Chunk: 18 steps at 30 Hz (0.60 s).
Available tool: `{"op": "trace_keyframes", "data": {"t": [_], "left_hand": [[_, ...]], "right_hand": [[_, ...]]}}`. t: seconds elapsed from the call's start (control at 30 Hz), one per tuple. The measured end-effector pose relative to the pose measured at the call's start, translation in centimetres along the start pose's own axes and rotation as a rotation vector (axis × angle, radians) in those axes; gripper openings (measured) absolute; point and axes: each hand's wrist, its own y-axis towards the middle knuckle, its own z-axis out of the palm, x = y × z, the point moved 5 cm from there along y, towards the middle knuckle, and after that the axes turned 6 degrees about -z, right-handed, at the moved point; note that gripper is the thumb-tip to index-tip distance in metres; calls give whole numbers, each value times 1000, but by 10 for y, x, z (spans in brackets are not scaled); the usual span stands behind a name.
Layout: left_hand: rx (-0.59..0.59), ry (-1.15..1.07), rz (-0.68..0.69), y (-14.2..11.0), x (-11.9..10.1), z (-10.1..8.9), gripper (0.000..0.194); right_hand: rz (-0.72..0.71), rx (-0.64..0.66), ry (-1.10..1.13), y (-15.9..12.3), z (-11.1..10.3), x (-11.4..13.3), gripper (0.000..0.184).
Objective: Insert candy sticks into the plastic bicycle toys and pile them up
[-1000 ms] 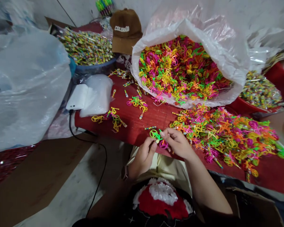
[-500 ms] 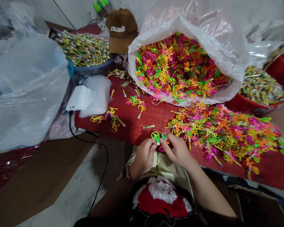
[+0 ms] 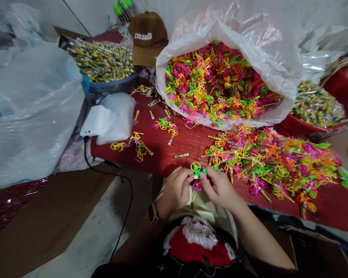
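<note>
Both my hands meet over the red table's front edge. My left hand (image 3: 176, 192) and my right hand (image 3: 219, 188) pinch a small neon green plastic bicycle-shaped toy (image 3: 195, 168) with a short wrapped stick at its base. A pink plastic piece (image 3: 197, 186) hangs just below my fingers. Right of my right hand lies a loose heap of neon plastic bicycle-shaped toys (image 3: 272, 166). Behind my hands, an open white plastic sack (image 3: 162, 73) holds many more. Some loose yellow and green toys (image 3: 137, 146) lie to the left.
A red cloth-covered table (image 3: 185, 144) carries everything. A blue basin (image 3: 113, 85) and a red basin (image 3: 295, 125) hold wrapped sticks. A brown cap (image 3: 147, 38), a white power bank (image 3: 93, 121) with a black cable (image 3: 104, 172), and a large plastic sheet (image 3: 31, 112) sit nearby.
The green toy has shifted slightly right in view, and my right hand has dropped a little closer to my left. The view has drifted slightly, moving the cap and sack left.
</note>
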Motion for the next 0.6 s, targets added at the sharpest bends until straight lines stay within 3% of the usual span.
{"op": "trace_keyframes", "data": {"t": [0.1,0.17,0.23,0.27,0.33,0.43,0.47,0.6], "left_hand": [[99,8,1,15,12,-5,22],[21,93,-52,29,30,-16,28],[-138,223,-125,44,51,-31,29],[-193,295,-154,51,61,-38,29],[-183,420,-178,64,78,-44,31],[-13,559,-174,76,96,-40,32],[30,591,-171,78,99,-37,33],[55,627,-127,75,96,-29,33]], "right_hand": [[135,29,-117,3,-37,-16,32],[254,-17,-223,3,-75,-34,35],[377,-95,-368,3,-111,-54,35],[400,-150,-447,6,-123,-61,32],[380,-292,-601,18,-132,-65,25],[271,-407,-701,60,-101,-50,25],[234,-357,-668,80,-80,-43,26],[150,97,-476,163,17,-27,33]]}}
